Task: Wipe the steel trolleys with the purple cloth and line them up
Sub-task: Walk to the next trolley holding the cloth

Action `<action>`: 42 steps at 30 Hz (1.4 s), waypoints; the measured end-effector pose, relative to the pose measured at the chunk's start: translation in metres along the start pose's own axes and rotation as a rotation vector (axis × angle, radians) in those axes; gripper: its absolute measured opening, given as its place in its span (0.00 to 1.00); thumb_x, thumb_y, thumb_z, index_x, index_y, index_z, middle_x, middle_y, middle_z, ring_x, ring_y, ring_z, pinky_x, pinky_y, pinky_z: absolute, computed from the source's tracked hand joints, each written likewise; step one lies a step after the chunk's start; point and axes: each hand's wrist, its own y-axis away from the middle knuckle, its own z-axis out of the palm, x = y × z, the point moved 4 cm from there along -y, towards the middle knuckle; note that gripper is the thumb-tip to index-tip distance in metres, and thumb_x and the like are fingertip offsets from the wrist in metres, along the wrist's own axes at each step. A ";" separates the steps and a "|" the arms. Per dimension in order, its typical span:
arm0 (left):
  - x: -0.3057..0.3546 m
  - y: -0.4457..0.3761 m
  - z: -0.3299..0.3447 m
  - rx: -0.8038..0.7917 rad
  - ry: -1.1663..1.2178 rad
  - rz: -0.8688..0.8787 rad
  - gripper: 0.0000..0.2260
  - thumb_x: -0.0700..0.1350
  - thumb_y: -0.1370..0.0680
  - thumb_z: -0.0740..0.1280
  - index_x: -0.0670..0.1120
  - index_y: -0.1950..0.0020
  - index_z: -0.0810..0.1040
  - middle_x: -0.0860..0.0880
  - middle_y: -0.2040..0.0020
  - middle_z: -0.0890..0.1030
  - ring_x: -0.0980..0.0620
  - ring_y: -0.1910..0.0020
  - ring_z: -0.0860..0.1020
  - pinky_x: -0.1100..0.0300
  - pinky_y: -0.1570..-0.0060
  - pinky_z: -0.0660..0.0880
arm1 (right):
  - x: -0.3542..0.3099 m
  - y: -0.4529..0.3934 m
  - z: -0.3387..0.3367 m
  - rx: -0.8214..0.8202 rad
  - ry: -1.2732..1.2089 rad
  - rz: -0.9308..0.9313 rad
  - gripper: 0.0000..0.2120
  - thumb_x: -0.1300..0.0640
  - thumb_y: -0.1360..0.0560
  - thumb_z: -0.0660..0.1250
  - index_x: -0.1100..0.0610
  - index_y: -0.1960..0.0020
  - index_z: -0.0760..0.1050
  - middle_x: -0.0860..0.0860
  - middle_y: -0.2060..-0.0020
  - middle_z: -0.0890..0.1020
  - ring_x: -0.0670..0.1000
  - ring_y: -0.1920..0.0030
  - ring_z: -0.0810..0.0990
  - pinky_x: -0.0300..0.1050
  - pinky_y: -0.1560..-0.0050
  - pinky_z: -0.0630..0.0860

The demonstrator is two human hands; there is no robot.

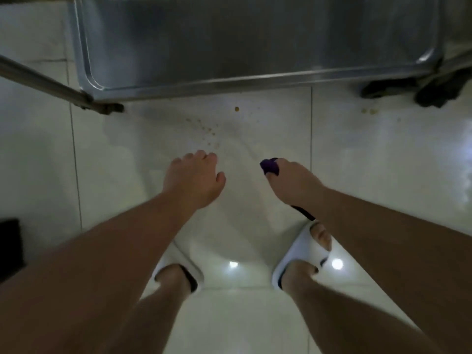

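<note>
The steel trolley (255, 47) fills the top of your view, its far side cut off and its castors blurred dark at the right. Your left hand (194, 180) hangs loosely curled, holding nothing. Your right hand (293, 185) grips the purple cloth (270, 166), mostly hidden in the fist, above the tiled floor (383, 162).

White tiled floor (383, 162), glossy, showed dark grout lines and two bright light reflections. Brown crumbs (236, 109) lay scattered near its middle. White slippers (301, 254) were on both feet. A dark object (10, 249) sat at left edge, unidentifiable.
</note>
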 end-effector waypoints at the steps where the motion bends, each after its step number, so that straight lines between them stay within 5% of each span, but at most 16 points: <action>1: 0.010 0.016 -0.008 -0.040 -0.012 -0.014 0.22 0.60 0.17 0.56 0.48 0.29 0.73 0.45 0.35 0.78 0.41 0.38 0.77 0.46 0.40 0.72 | 0.009 0.020 -0.006 -0.010 -0.012 0.027 0.17 0.45 0.15 0.56 0.56 0.37 0.73 0.56 0.46 0.81 0.62 0.44 0.81 0.54 0.43 0.78; 5: 0.048 0.082 -0.057 -0.209 -0.011 -0.035 0.24 0.60 0.16 0.56 0.49 0.24 0.69 0.44 0.31 0.75 0.40 0.33 0.75 0.44 0.37 0.71 | 0.027 0.105 -0.036 -0.091 -0.120 0.098 0.16 0.45 0.15 0.57 0.57 0.40 0.73 0.55 0.50 0.80 0.60 0.46 0.81 0.50 0.49 0.74; 11: 0.115 0.185 -0.164 -0.271 -0.075 0.009 0.23 0.60 0.15 0.53 0.50 0.24 0.67 0.46 0.30 0.73 0.42 0.32 0.73 0.47 0.40 0.69 | 0.022 0.231 -0.120 -0.100 -0.196 0.153 0.24 0.43 0.15 0.57 0.52 0.22 0.67 0.56 0.31 0.78 0.59 0.34 0.78 0.54 0.33 0.74; 21: 0.234 0.306 -0.363 -0.141 -0.134 0.113 0.20 0.58 0.15 0.55 0.49 0.28 0.69 0.46 0.32 0.75 0.43 0.35 0.74 0.45 0.42 0.72 | 0.003 0.405 -0.294 0.156 -0.311 0.099 0.18 0.42 0.16 0.58 0.54 0.37 0.73 0.57 0.46 0.82 0.59 0.49 0.81 0.55 0.44 0.80; 27: 0.299 0.358 -0.463 0.016 -0.092 0.146 0.21 0.59 0.16 0.55 0.51 0.26 0.69 0.47 0.30 0.75 0.43 0.33 0.75 0.46 0.40 0.70 | 0.036 0.505 -0.389 0.322 -0.420 0.032 0.18 0.43 0.16 0.60 0.49 0.30 0.73 0.52 0.41 0.82 0.55 0.43 0.80 0.53 0.40 0.78; 32: 0.345 0.375 -0.536 0.177 -0.105 0.173 0.21 0.59 0.18 0.56 0.53 0.27 0.70 0.49 0.31 0.75 0.44 0.33 0.75 0.47 0.40 0.71 | 0.082 0.556 -0.459 0.478 -0.484 0.004 0.13 0.42 0.17 0.62 0.45 0.35 0.75 0.45 0.51 0.82 0.47 0.54 0.79 0.49 0.52 0.76; 42: 0.412 0.347 -0.644 0.318 -0.021 0.258 0.21 0.59 0.16 0.57 0.52 0.26 0.71 0.50 0.31 0.76 0.46 0.33 0.75 0.49 0.35 0.74 | 0.126 0.587 -0.588 0.758 -0.593 -0.047 0.15 0.41 0.17 0.62 0.37 0.31 0.72 0.37 0.50 0.80 0.37 0.52 0.76 0.37 0.56 0.71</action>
